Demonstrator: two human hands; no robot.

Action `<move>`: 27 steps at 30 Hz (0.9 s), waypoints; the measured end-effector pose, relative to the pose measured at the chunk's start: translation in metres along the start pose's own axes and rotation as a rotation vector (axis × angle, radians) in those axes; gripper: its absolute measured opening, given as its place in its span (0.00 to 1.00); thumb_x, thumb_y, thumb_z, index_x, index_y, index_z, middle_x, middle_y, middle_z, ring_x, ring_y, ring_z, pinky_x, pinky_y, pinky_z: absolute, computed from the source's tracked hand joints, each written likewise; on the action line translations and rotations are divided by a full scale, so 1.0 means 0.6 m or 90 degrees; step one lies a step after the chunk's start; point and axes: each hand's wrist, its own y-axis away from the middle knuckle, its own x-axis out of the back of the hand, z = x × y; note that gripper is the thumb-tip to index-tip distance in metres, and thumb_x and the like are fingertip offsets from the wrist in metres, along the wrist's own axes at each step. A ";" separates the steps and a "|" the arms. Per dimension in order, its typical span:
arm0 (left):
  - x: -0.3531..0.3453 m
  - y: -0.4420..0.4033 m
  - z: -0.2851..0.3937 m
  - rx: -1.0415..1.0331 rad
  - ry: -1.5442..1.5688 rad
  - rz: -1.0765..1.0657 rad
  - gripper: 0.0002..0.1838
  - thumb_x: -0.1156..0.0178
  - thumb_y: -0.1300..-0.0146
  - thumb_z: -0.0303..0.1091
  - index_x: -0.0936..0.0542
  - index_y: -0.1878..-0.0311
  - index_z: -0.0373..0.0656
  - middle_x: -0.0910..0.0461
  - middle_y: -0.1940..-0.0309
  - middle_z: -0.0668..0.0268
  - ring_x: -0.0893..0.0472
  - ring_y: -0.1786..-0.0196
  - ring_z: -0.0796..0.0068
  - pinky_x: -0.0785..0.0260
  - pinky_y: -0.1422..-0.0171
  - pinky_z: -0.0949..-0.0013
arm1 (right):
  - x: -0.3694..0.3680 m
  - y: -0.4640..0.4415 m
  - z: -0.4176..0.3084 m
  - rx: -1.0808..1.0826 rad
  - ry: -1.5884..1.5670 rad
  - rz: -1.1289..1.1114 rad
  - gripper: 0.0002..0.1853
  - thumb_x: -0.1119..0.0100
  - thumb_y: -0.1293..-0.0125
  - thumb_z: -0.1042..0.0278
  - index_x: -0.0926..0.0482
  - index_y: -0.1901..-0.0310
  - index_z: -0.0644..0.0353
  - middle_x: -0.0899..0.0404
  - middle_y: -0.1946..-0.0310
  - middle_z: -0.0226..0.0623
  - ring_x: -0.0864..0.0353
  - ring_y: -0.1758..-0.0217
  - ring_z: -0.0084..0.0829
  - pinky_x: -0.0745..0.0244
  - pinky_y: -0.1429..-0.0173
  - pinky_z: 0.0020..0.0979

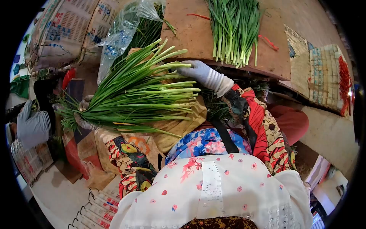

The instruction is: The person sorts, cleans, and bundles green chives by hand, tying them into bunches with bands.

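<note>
Stretching crosswise, the held bundle (pixel 141 91) fans (pale ends (pixel 190 90) right).

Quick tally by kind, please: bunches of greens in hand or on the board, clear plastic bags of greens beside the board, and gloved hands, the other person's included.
Bunches of greens: 2 (held bunch, bunch on top of the board)
Clear plastic bag of greens: 1
Gloved hands: 3 (left hand, right hand, other person's hand)
Total: 6

The leaves (pixel 141 93) look smooth and faintly glossy, the knit-cloth gloves (pixel 209 75) matt, the clear plastic bag (pixel 121 33) shiny.
</note>
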 end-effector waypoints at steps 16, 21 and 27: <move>0.030 -0.009 0.016 0.063 0.017 0.047 0.12 0.45 0.37 0.46 0.27 0.61 0.47 0.24 0.63 0.68 0.34 0.39 0.66 0.48 0.29 0.49 | 0.173 0.302 0.127 -0.618 0.942 -0.073 0.22 0.48 0.37 0.52 0.24 0.47 0.59 0.22 0.51 0.49 0.22 0.48 0.46 0.27 0.45 0.40; 0.079 -0.011 0.028 0.043 0.158 0.076 0.10 0.42 0.39 0.43 0.29 0.63 0.50 0.26 0.67 0.71 0.31 0.45 0.71 0.48 0.28 0.49 | 0.057 0.129 0.012 0.063 0.459 0.115 0.22 0.47 0.34 0.59 0.30 0.41 0.59 0.26 0.45 0.49 0.27 0.41 0.44 0.33 0.38 0.34; 0.063 -0.044 -0.031 0.223 0.182 0.003 0.09 0.39 0.41 0.39 0.29 0.64 0.51 0.28 0.69 0.76 0.26 0.58 0.75 0.38 0.36 0.53 | -0.039 -0.055 -0.022 0.333 0.646 0.037 0.27 0.43 0.39 0.49 0.29 0.42 0.56 0.27 0.48 0.47 0.29 0.44 0.49 0.33 0.39 0.40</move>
